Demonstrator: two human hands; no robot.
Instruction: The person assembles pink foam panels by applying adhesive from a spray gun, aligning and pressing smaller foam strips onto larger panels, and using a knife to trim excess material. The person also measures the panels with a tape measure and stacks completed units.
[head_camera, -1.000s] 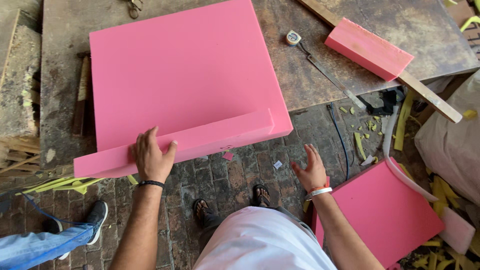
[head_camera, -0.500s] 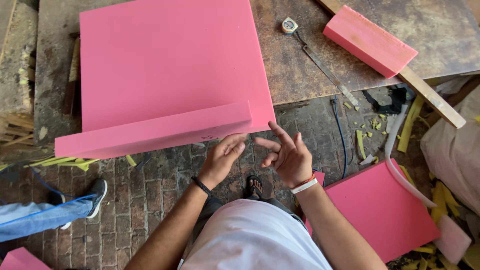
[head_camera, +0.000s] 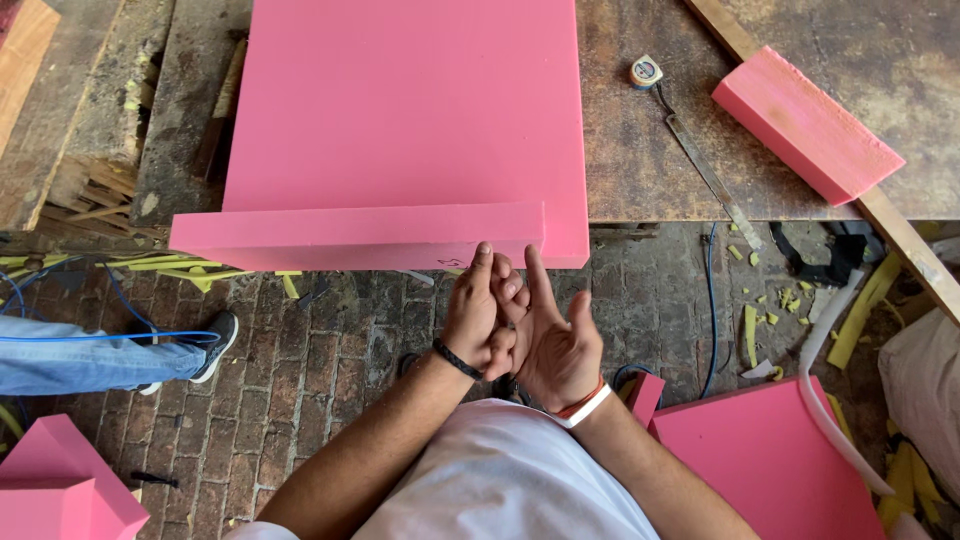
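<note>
foam sheet: large pink rectangular foam slab (head_camera: 400, 110) lies flat on the worn wooden workbench (head_camera: 650, 170), near edge overhanging toward the person.
strip: long pink foam strip (head_camera: 355, 237) sits along the slab's near edge, touching it, sticking out past the slab's left side. Cannot tell if it is bonded or just resting.
left hand: left hand (head_camera: 478, 310) raised just below the slab's near edge, fingers curled loosely, pressed against the other hand. Holds no object; fingertip close to the strip, contact unclear.
right hand: right hand (head_camera: 555, 340) palm up, fingers spread and partly bent, index pointing toward the slab edge. Nothing in its grasp.
progress (judgement): slab and strip look placed and lined up; both hands are off the foam, so no cutting, pressing or measuring in hand at this instant.
left to do (judgement): strip overhang at left looks untrimmed.
tools: small round tape measure (head_camera: 647, 71) with blade pulled out lies on the bench right of the slab, untouched.
other stock: thick pink foam block (head_camera: 805, 122) on the bench far right; another pink foam sheet (head_camera: 770, 460) on the brick floor (head_camera: 300, 360) by the person's right side.
bystander: a jeans leg and dark shoe (head_camera: 215, 340) at left.
</note>
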